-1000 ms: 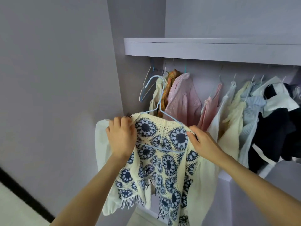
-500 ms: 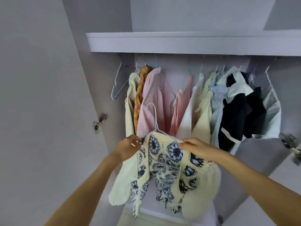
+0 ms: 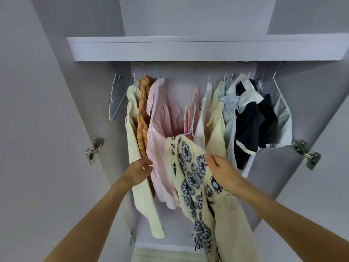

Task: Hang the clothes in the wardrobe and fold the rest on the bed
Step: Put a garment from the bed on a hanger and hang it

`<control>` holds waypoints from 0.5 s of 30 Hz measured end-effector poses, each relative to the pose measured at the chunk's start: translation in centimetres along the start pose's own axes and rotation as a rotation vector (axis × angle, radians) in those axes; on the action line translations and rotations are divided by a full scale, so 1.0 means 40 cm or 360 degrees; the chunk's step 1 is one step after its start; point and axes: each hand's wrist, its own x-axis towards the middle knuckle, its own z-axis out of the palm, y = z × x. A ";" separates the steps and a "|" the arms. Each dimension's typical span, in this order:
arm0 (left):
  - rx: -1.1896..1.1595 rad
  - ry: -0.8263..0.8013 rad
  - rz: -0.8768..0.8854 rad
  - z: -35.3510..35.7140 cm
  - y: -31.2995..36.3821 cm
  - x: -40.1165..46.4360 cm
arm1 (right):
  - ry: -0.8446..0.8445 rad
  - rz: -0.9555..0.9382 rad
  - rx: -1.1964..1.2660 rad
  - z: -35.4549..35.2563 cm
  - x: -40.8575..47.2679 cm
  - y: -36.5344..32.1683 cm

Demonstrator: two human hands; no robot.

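My right hand (image 3: 221,168) grips the patterned cardigan (image 3: 190,178) on its hanger (image 3: 190,127), low in front of the wardrobe's hanging clothes; left hand (image 3: 140,170) pinches the pink shirt (image 3: 162,129) aside.

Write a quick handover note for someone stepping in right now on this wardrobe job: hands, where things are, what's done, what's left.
Left hand: grip on the pink striped shirt, holding it to the left side.
Right hand: grip on the cream cardigan with navy flower motifs, at its shoulder; it sits on a light blue hanger.
Done: a row of garments already hangs under the shelf, and the cardigan is on its hanger.
Left: the hanger's hook is below the rail, not yet on it; hook it into the gap right of the pink shirt. Empty hangers hang at far left. The bed is out of view.
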 end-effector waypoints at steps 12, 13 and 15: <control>0.0107 0.0110 0.0109 -0.074 0.069 0.087 | 0.0157 -0.0068 0.0184 0.091 0.083 -0.141; 0.0121 0.0130 0.0118 -0.087 0.077 0.098 | 0.0182 -0.0061 0.0236 0.097 0.104 -0.158; 0.0127 0.0179 0.0125 -0.108 0.094 0.116 | 0.0218 -0.0008 0.0373 0.103 0.145 -0.185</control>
